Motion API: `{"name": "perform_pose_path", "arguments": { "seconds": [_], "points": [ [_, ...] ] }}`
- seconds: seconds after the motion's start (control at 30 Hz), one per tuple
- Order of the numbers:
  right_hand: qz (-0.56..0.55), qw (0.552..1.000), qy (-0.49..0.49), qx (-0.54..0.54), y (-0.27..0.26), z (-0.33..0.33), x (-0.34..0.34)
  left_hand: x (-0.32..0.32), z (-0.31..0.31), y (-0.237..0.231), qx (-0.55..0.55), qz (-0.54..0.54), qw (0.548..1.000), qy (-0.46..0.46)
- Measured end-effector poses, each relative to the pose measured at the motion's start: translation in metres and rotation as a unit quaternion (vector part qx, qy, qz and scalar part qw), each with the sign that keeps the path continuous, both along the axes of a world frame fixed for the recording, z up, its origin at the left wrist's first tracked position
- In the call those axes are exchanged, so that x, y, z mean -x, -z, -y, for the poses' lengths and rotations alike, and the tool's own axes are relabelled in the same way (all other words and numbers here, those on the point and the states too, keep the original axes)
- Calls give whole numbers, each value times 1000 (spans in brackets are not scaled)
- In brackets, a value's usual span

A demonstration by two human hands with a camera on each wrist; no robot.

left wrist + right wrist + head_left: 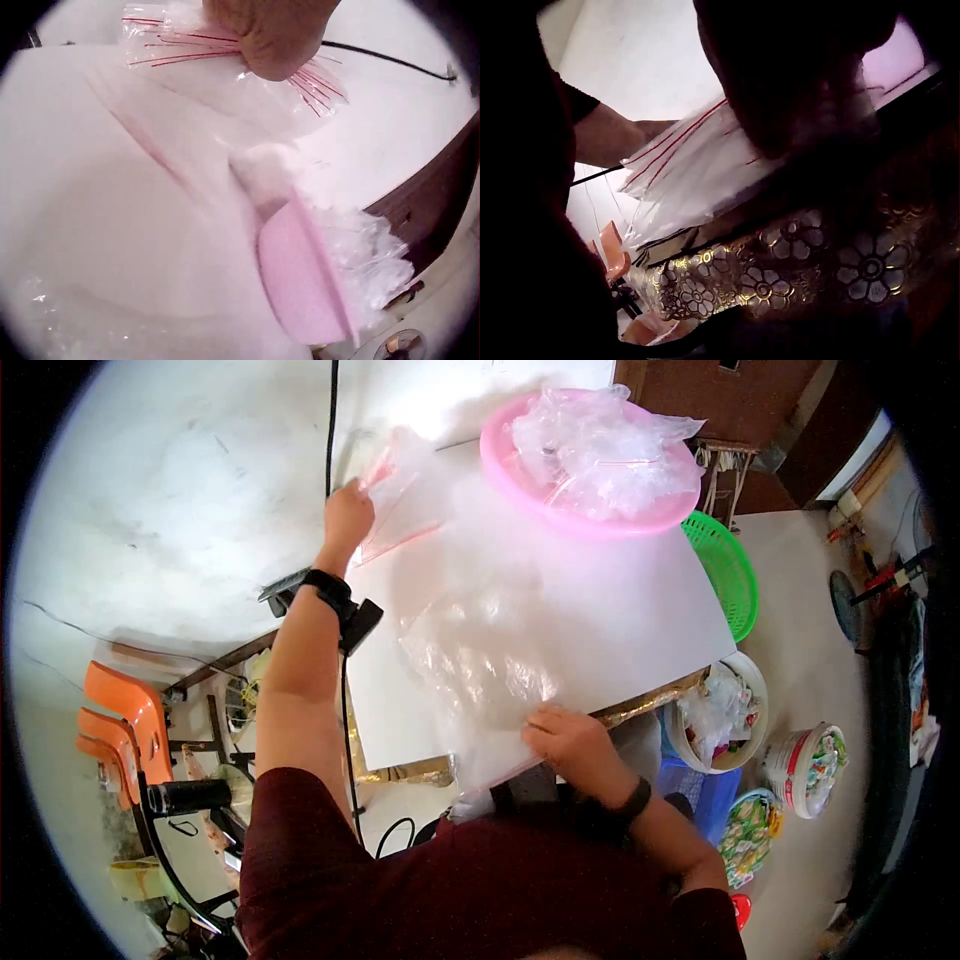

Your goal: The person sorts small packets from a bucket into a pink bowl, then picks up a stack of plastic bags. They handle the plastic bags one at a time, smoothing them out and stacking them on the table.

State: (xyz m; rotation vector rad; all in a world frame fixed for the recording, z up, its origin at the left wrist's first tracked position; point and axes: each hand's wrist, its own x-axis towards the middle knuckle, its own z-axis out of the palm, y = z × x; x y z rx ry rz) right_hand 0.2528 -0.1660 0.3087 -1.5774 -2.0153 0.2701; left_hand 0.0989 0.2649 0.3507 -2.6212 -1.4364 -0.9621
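At the far left of the white tabletop (pixel 620 600), my left hand (pixel 348 518) grips a bunch of clear zip-lock bags (pixel 405 515). Their red seal strips fan out on both sides of the hand in the left wrist view. Close to my body, my right hand (pixel 578 752) pinches the edge of more clear zip-lock bags (pixel 480 660), which spread flat over the near part of the table. In the right wrist view that hand is a dark shape over the layered bags (pixel 682 172), whose red strips show beside it; its fingertips are hidden.
A pink basin (pixel 497 470) heaped with crumpled clear bags (pixel 600 450) stands at the far right of the table. Beyond the right edge are a green basket (pixel 735 575) and filled buckets (pixel 790 765). Orange chairs (pixel 135 710) stand at left; a black cable hangs along the left side.
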Motion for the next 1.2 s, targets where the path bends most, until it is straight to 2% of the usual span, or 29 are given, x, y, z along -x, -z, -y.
{"name": "perform_pose_path", "arguments": {
  "seconds": [0.03, 0.13, 0.23, 0.4, 0.5, 0.63, 0.73, 0.8, 0.9, 0.93, 0.97, 1.07, 1.2],
  "points": [
    [-4, 1000, 6, -15, 0, -1, 2, 6, 5, -18, -10, -20, 1000, -12],
    [-7, 998, 15, -58, 0, 0, 8, 25, 11, -50, -42, 26, 999, 8],
    [0, 997, 12, -71, 2, -1, 8, 30, 30, -79, -46, 62, 997, -11],
    [7, 999, 19, -51, 1, 0, 10, 35, 17, -81, -65, 31, 996, -46],
    [31, 999, 21, 33, 0, 1, 7, 26, 10, -87, -93, 30, 993, -73],
    [4, 1000, 13, 27, -4, -1, 5, 9, 35, -115, -154, 31, 983, -92],
    [-19, 999, 21, 22, 1, 0, 4, -5, 34, -86, -207, -43, 977, -10],
    [-27, 999, 19, 10, 1, -2, 3, -11, 18, -37, -166, -151, 974, 10],
    [-30, 998, 20, 44, -3, -2, 1, -15, -12, 44, 26, -267, 962, 42],
    [-27, 998, 19, 52, -4, -2, 0, -20, -11, 48, 102, -316, 942, 55],
    [-24, 998, 18, 61, -6, -2, 0, -19, -10, 50, 158, -288, 940, 97],
    [-27, 998, 13, 47, -4, -5, -3, -26, -3, 30, 207, -330, 910, 139],
    [-26, 999, 11, 17, 0, -6, -4, -37, 2, 21, 178, -370, 902, 133]
  ]
}}
